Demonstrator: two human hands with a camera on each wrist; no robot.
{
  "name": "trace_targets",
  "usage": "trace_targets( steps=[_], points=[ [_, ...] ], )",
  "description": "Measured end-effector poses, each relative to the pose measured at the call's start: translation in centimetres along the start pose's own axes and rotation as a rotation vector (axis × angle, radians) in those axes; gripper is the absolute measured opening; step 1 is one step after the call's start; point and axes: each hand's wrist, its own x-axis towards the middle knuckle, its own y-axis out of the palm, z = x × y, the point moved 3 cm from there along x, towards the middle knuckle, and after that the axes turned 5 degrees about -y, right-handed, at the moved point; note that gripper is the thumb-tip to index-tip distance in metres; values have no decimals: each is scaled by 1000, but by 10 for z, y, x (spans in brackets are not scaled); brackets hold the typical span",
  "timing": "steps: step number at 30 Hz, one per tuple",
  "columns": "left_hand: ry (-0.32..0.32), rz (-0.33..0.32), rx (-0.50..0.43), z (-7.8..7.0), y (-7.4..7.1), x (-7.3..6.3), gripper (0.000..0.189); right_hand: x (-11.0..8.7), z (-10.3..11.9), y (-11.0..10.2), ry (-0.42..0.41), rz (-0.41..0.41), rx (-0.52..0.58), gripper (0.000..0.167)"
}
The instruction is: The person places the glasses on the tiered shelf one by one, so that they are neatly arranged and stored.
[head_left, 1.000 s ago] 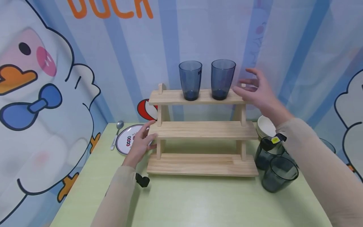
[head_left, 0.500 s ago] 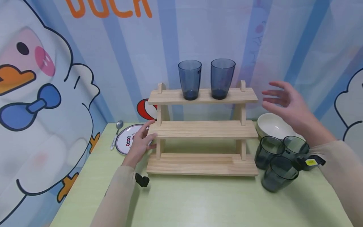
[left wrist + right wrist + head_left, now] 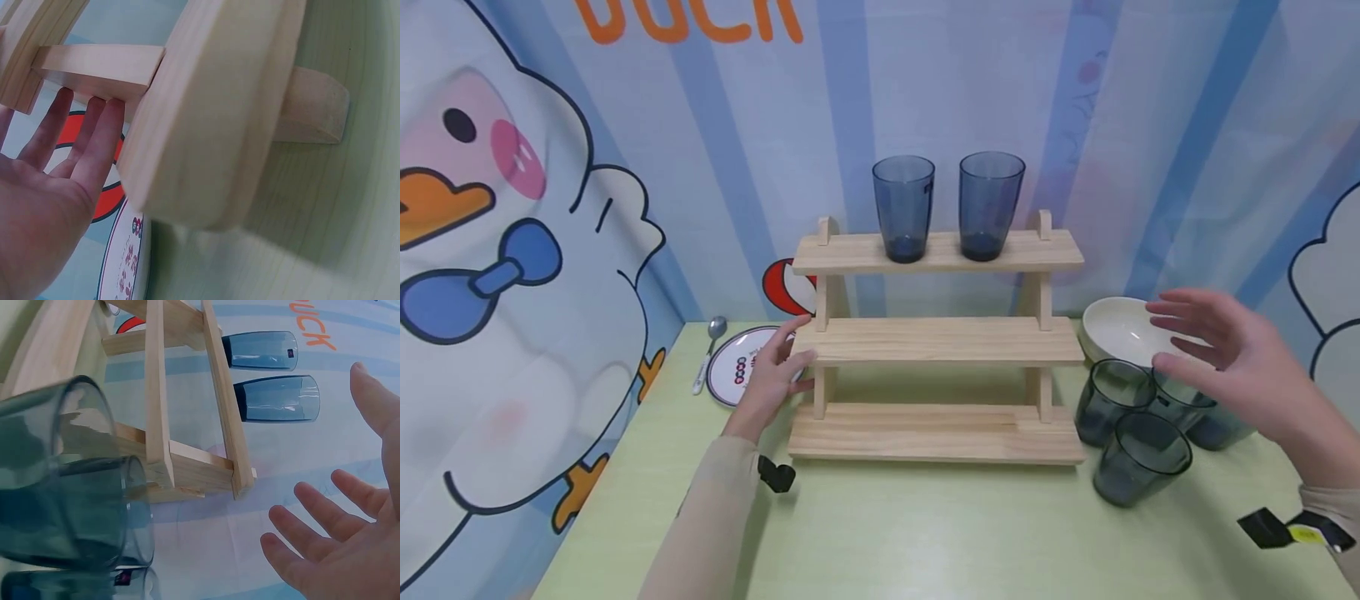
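A three-tier wooden display stand (image 3: 936,340) stands on the table, with two blue-tinted glasses on its top shelf: a left glass (image 3: 903,208) and a right glass (image 3: 991,204). At the stand's left side my left hand (image 3: 767,379) holds the end of the middle shelf. In the left wrist view its fingers (image 3: 103,147) touch the upright under that shelf. My right hand (image 3: 1240,358) holds nothing, its fingers spread apart above the dark glass tumblers (image 3: 1141,460) to the right of the stand. It partly hides the rear tumblers in the head view.
A white bowl (image 3: 1120,327) stands behind the tumblers. On the left, a patterned plate (image 3: 730,375) lies partly behind my left hand, and a spoon (image 3: 710,354) lies beside it. A striped cloth with duck pictures (image 3: 737,167) hangs behind the table.
My right hand has moved away from the right-hand glass on the top shelf, rightward and down to above the tumblers. My left hand stays at the stand.
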Motion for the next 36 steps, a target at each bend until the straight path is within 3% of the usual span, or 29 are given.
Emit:
trace_targets(
  steps=[6, 15, 21, 29, 36],
  points=[
    [-5, -3, -1, 1, 1, 2, 60, -28, -5, 6, -32, -18, -48, 73],
    [8, 0, 3, 3, -1, 3, 64, -65, -25, 33, -17, -1, -123, 78],
    [8, 2, -1, 2, 0, 1, 62, -80, -33, 44, 56, -7, -174, 86],
    [6, 1, -9, 1, 0, 1, 59, -91, -43, 53, 166, -2, -122, 98],
    [8, 2, -10, 2, 0, 2, 60, -97, -54, 60, 267, -18, -75, 97]
  ],
)
